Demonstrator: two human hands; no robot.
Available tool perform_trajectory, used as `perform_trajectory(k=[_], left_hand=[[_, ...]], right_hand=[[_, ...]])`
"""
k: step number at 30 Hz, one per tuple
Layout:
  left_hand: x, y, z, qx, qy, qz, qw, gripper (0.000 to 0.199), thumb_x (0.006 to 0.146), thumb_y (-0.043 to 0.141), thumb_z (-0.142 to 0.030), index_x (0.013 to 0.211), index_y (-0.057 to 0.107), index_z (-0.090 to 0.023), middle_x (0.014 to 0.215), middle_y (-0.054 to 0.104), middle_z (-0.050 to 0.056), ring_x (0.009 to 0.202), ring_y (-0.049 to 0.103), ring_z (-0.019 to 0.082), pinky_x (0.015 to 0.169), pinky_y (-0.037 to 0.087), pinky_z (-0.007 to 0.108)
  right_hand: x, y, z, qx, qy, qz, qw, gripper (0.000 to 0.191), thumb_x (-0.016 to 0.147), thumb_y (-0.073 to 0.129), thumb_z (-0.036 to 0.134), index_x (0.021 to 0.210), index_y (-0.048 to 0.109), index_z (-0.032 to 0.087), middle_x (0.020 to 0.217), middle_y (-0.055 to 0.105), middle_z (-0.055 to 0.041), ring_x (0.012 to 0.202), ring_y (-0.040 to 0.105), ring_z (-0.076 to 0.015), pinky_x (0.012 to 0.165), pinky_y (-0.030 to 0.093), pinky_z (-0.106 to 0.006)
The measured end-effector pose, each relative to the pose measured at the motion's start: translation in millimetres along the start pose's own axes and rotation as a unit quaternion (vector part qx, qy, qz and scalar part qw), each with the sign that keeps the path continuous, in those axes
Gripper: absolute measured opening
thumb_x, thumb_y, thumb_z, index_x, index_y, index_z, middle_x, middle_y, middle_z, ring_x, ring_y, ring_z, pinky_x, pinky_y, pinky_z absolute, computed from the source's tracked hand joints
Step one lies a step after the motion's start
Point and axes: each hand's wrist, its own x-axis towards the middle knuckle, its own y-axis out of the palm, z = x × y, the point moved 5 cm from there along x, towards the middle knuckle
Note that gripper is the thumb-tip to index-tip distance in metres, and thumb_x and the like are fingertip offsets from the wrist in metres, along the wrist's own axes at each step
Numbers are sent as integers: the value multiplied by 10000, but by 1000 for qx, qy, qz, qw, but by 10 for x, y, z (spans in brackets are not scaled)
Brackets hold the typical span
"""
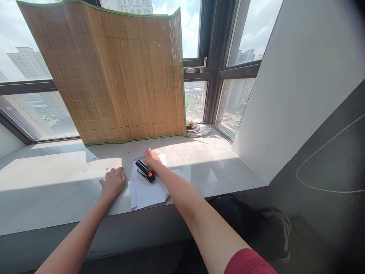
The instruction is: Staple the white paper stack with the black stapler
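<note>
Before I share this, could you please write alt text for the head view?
A black stapler lies on white paper on a windowsill, right hand at the paper's far end, left hand resting beside the paper. A green-edged bamboo mat stands behind.

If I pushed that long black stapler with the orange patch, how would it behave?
The stapler probably won't roll, being long and angular. It gapes lengthwise, so it may flex. The white paper beneath could slide along.
</note>
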Motion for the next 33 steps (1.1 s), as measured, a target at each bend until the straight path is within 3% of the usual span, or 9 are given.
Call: perform_trajectory(k=[3,5,9,12,18,22,24,29,33], left_hand=[[20,23,22,-9,4,8,1000,567,1044,288,-346,1533,514,-166,1560,484,262,1434,444,467,1096,327,804],[38,47,30,-9,10,19,1000,592,1050,286,-380,1574,479,-184,1637,412,246,1501,377,465,1129,271,822],[78,101,45,7,19,47,999,637,1056,278,-438,1646,402,-230,1731,285,207,1599,206,461,1140,202,852],[93,109,48,11,18,58,998,649,1053,280,-437,1658,387,-228,1736,273,214,1600,194,472,1130,204,860],[77,83,37,5,14,65,998,675,1062,208,-484,1667,360,-228,1749,240,209,1607,169,464,1148,159,846],[86,90,46,11,8,80,997,689,1063,166,-504,1678,334,-244,1761,213,191,1618,151,443,1161,153,831],[95,92,51,14,7,84,996,690,1062,161,-509,1682,324,-253,1765,209,181,1617,156,442,1163,155,829],[107,88,53,16,4,77,997,681,1056,198,-504,1678,336,-262,1764,215,178,1614,175,437,1168,168,820],[112,96,55,15,5,65,998,674,1053,229,-491,1669,355,-249,1751,247,191,1606,195,437,1163,171,822]], right_hand=[[-213,-429,-172,3,5,-70,998,334,1108,385,335,1188,684,207,1322,704,-98,1324,568,-229,1113,418,-367],[-452,-738,-475,1,84,-87,993,455,1111,328,356,910,711,213,981,752,-88,1031,672,-226,906,487,-320],[-1036,-1271,-1098,9,252,-144,957,376,979,483,274,638,631,217,644,638,-59,690,626,-206,663,429,-282],[-1295,-1428,-1257,53,299,-175,937,364,940,464,277,628,643,223,538,572,-38,589,588,-206,574,395,-279],[-1344,-1384,-1083,82,298,-165,937,364,957,461,311,664,665,237,526,548,-18,544,542,-200,537,381,-287],[-1343,-1370,-1024,76,301,-162,937,410,1020,421,318,693,654,237,588,563,-33,599,547,-207,571,389,-296],[-1346,-1323,-911,38,272,-154,949,432,1054,386,321,720,646,233,646,587,-50,659,566,-216,623,417,-304],[-1346,-913,-139,-58,56,-124,989,336,1082,438,440,922,660,244,972,692,-117,1024,610,-281,884,486,-371],[-1225,-441,405,-10,21,-87,996,387,1011,538,602,1178,591,258,1181,674,-132,1179,584,-313,940,521,-411]])
